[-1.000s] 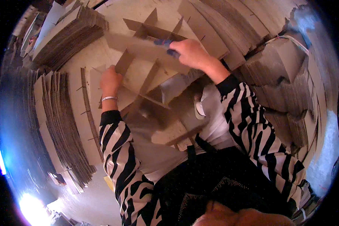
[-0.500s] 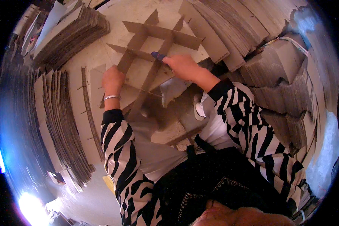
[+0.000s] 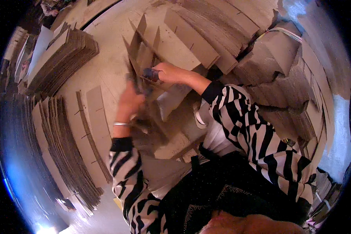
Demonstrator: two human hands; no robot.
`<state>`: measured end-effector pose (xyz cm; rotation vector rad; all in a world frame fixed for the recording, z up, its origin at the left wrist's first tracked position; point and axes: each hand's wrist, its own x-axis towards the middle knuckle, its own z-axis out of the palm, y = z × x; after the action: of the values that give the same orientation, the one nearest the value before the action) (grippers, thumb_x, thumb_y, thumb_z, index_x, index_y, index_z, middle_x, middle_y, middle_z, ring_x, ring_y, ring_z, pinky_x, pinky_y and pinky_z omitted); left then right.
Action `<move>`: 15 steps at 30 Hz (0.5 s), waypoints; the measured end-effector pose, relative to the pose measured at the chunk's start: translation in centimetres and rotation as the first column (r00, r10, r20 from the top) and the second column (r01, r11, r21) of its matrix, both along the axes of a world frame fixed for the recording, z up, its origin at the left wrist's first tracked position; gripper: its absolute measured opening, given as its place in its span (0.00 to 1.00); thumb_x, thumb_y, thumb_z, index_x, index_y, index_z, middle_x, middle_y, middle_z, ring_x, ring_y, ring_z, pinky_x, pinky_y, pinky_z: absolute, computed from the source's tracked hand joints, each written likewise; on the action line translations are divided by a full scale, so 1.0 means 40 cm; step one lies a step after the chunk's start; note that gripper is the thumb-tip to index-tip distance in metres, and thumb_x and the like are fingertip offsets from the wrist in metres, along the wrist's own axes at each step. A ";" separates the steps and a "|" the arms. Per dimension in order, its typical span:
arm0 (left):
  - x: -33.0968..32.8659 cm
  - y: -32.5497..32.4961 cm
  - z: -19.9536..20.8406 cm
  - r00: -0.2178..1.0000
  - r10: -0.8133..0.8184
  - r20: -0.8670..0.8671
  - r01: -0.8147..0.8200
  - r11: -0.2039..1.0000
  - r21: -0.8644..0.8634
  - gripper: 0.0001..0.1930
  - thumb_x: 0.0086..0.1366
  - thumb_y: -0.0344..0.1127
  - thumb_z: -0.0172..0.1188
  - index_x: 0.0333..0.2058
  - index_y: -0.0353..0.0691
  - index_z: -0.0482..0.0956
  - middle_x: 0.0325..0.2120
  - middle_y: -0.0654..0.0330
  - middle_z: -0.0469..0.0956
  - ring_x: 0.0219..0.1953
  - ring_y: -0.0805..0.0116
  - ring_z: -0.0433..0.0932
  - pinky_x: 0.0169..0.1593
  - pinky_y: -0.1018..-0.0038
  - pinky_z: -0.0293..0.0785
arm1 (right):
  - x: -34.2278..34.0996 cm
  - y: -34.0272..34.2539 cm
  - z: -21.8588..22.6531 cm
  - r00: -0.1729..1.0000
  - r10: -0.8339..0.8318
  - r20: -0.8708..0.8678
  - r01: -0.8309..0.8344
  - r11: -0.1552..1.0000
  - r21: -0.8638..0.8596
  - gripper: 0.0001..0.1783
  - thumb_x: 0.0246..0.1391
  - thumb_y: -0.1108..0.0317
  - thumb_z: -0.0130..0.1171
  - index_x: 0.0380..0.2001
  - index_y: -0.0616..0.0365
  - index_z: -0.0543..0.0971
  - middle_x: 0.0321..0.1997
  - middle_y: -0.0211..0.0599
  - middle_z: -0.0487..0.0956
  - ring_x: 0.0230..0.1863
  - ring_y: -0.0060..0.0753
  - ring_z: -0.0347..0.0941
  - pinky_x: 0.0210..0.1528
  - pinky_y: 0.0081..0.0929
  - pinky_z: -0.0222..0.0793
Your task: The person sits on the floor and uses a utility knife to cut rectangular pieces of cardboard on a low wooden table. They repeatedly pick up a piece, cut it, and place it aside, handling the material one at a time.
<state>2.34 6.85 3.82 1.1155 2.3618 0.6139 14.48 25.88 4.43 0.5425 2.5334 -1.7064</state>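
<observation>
A brown cardboard divider [image 3: 139,33] of slotted strips stands in front of me, its cells squeezed narrow and its strips leaning close together. My right hand [image 3: 165,74] is closed on its right side, dark coverings on the fingertips. At the near left side of the divider, my left hand [image 3: 129,103] is smeared by motion; its fingers appear closed round the strips, also with dark tips. The near end of the divider is blurred below my hands.
Loose slotted cardboard strips [image 3: 98,117] lie to the left, beside a long row of stacked strips [image 3: 62,144]. Another cardboard stack [image 3: 62,66] sits at the far left. Flat cardboard sheets [image 3: 193,41] lie at the far right, with tied cardboard bundles [image 3: 279,85] beyond them.
The divider has gone from an open grid to a narrow, partly folded shape. My left hand has moved right and nearer to me; my right hand has shifted a little left and nearer.
</observation>
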 end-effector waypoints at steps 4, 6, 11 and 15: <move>0.081 0.069 -0.039 0.995 0.096 -0.030 -0.092 0.989 0.114 0.31 0.54 0.32 0.55 0.57 0.31 0.57 0.40 0.35 0.77 0.44 0.36 0.75 0.48 0.51 0.71 | 0.026 0.129 0.001 0.920 -0.205 -0.333 0.359 0.781 0.511 0.09 0.51 0.70 0.55 0.35 0.60 0.80 0.30 0.41 0.82 0.35 0.41 0.79 0.37 0.33 0.72; 0.041 0.049 -0.050 0.993 0.111 0.042 -0.118 0.967 0.227 0.32 0.55 0.28 0.52 0.60 0.31 0.55 0.44 0.37 0.75 0.49 0.38 0.73 0.51 0.55 0.70 | 0.079 0.173 -0.013 0.820 -0.398 -0.411 0.570 0.506 0.647 0.15 0.47 0.62 0.64 0.38 0.56 0.79 0.48 0.41 0.78 0.49 0.45 0.73 0.48 0.40 0.69; 0.003 0.031 -0.002 0.981 -0.013 0.195 -0.074 0.899 0.433 0.27 0.59 0.25 0.46 0.59 0.33 0.61 0.49 0.48 0.74 0.52 0.54 0.73 0.54 0.66 0.69 | 0.217 0.298 -0.074 0.820 -0.555 -0.140 0.278 0.173 0.945 0.20 0.44 0.61 0.65 0.43 0.54 0.78 0.59 0.42 0.69 0.60 0.49 0.64 0.55 0.49 0.63; 0.056 -0.016 0.150 0.832 -0.048 0.553 -0.301 0.798 0.522 0.22 0.67 0.30 0.44 0.60 0.36 0.64 0.49 0.57 0.75 0.50 0.68 0.73 0.54 0.71 0.70 | 0.249 0.385 -0.058 0.783 -0.602 -0.157 0.359 0.231 0.904 0.17 0.45 0.66 0.62 0.41 0.54 0.78 0.51 0.45 0.75 0.55 0.51 0.68 0.51 0.47 0.67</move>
<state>4.59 6.20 9.81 0.8319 1.7765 1.5808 24.43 41.28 2.11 1.6135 3.0553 0.0891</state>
